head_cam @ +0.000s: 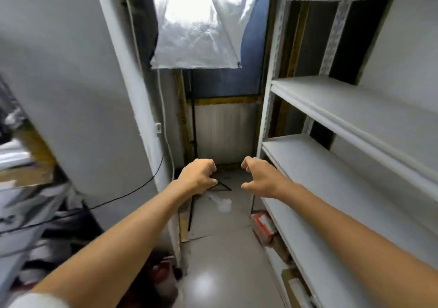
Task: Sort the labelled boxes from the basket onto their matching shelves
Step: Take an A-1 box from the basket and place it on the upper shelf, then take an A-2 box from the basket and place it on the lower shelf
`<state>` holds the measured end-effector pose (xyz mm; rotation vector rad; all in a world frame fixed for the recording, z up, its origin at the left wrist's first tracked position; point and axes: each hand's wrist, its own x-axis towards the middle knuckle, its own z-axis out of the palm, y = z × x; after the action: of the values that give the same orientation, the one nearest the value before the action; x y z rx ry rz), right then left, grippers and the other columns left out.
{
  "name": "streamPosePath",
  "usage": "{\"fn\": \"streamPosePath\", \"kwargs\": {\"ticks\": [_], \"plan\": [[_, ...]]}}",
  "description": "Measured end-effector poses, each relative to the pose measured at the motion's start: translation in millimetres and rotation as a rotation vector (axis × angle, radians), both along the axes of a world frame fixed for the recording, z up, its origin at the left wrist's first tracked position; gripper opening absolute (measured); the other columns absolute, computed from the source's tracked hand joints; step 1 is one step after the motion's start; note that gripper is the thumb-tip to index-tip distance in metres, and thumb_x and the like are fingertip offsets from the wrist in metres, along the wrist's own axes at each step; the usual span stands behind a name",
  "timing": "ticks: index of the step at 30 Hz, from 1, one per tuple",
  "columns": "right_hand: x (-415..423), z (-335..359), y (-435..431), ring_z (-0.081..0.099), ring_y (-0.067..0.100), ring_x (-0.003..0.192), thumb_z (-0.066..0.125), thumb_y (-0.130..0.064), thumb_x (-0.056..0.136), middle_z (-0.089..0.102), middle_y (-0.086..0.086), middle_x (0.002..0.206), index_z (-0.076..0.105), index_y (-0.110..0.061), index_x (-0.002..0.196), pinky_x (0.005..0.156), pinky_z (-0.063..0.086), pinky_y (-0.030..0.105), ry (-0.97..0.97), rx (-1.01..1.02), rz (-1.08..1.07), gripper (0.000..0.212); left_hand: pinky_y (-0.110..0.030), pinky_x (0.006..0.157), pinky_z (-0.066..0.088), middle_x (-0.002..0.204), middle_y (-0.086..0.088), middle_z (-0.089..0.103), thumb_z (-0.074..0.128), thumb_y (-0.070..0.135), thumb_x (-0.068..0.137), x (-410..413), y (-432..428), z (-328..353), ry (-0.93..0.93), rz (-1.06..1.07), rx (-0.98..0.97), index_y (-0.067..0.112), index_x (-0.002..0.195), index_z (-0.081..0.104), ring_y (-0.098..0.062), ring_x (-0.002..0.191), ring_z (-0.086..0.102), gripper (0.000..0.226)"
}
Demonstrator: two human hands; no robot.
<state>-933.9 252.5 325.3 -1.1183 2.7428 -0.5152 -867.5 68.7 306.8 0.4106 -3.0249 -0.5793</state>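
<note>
2 bare arms reached forward above a glossy grey floor, both hands holding nothing. The left hand had its fingers curled in toward the palm. The right hand had fingers loosely hooked, thumb apart. Flat white matte shelves stood just right of it. Blurred cardboard boxes, 1 red-and-white, lay beneath the lowest board.
</note>
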Motion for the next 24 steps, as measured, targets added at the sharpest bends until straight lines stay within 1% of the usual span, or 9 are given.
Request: {"fn": "streamPosePath", "kwargs": {"ticks": [3,6,9,11,13,14,17,21,24], "plan": [[25,-16,-46,0.052,0.025,0.116,0.068,-0.024,0.081,0.054,0.01,0.125,0.048,-0.009,0.127,0.095,0.047,0.038,-0.03,0.061,0.2,0.052,-0.033,0.088,0.05,0.115,-0.003,0.065,0.07,0.027,0.083,54,-33,-16,-0.028,0.182,0.058,0.017,0.119,0.061,-0.022,0.107,0.06,0.039],[63,-37,-84,0.053,0.025,0.111,0.07,-0.024,0.08,0.054,0.009,0.12,0.05,-0.008,0.125,0.091,0.048,0.04,-0.066,0.113,0.395,0.052,-0.035,0.087,0.051,0.112,-0.003,0.066,0.071,0.028,0.081,119,-45,-34,-0.044,0.35,0.108,0.017,0.116,0.061,-0.022,0.103,0.062,0.038],[112,-63,-114,0.054,0.027,0.109,0.07,-0.03,0.08,0.055,0.009,0.118,0.049,-0.008,0.123,0.086,0.048,0.038,-0.101,0.151,0.579,0.053,-0.037,0.09,0.051,0.112,-0.004,0.066,0.071,0.03,0.081,195,-42,-56,-0.076,0.499,0.139,0.016,0.117,0.061,-0.024,0.105,0.062,0.04],[154,-80,-129,0.054,0.028,0.109,0.069,-0.029,0.08,0.056,0.01,0.118,0.05,-0.007,0.123,0.086,0.047,0.038,-0.113,0.179,0.692,0.052,-0.036,0.09,0.051,0.114,-0.002,0.066,0.072,0.034,0.079,250,-38,-72,-0.116,0.604,0.157,0.018,0.118,0.061,-0.022,0.105,0.061,0.043],[200,-97,-139,0.054,0.031,0.109,0.068,-0.027,0.078,0.057,0.011,0.115,0.05,-0.005,0.121,0.078,0.045,0.034,-0.122,0.21,0.818,0.051,-0.037,0.089,0.052,0.114,-0.004,0.065,0.072,0.034,0.079,305,-30,-88,-0.149,0.695,0.18,0.016,0.117,0.061,-0.023,0.104,0.061,0.044],[223,-105,-143,0.054,0.031,0.11,0.069,-0.027,0.079,0.057,0.011,0.116,0.05,-0.005,0.122,0.078,0.044,0.033,-0.129,0.232,0.877,0.052,-0.039,0.088,0.052,0.114,-0.006,0.064,0.071,0.034,0.08,331,-25,-94,-0.164,0.731,0.19,0.015,0.118,0.06,-0.024,0.103,0.061,0.044],[285,-120,-152,0.053,0.03,0.105,0.069,-0.027,0.08,0.056,0.012,0.115,0.051,-0.004,0.119,0.085,0.048,0.04,-0.153,0.293,1.03,0.049,-0.04,0.089,0.051,0.114,-0.007,0.062,0.068,0.03,0.084,400,-10,-107,-0.193,0.85,0.248,0.009,0.119,0.058,-0.025,0.104,0.059,0.042],[357,-124,-162,0.054,0.031,0.105,0.069,-0.027,0.081,0.056,0.014,0.116,0.051,-0.001,0.119,0.088,0.047,0.041,-0.158,0.348,1.182,0.049,-0.039,0.08,0.051,0.1,-0.006,0.065,0.07,0.039,0.077,483,5,-126,-0.169,1.033,0.267,0.014,0.103,0.062,-0.027,0.096,0.062,0.037],[406,-125,-172,0.056,0.031,0.105,0.07,-0.029,0.077,0.056,0.016,0.12,0.048,-0.005,0.125,0.088,0.05,0.046,-0.138,0.411,1.276,0.058,-0.034,0.076,0.05,0.1,-0.009,0.065,0.071,0.03,0.079,532,16,-133,-0.135,1.141,0.29,0.007,0.104,0.063,-0.022,0.088,0.058,0.035]]}}
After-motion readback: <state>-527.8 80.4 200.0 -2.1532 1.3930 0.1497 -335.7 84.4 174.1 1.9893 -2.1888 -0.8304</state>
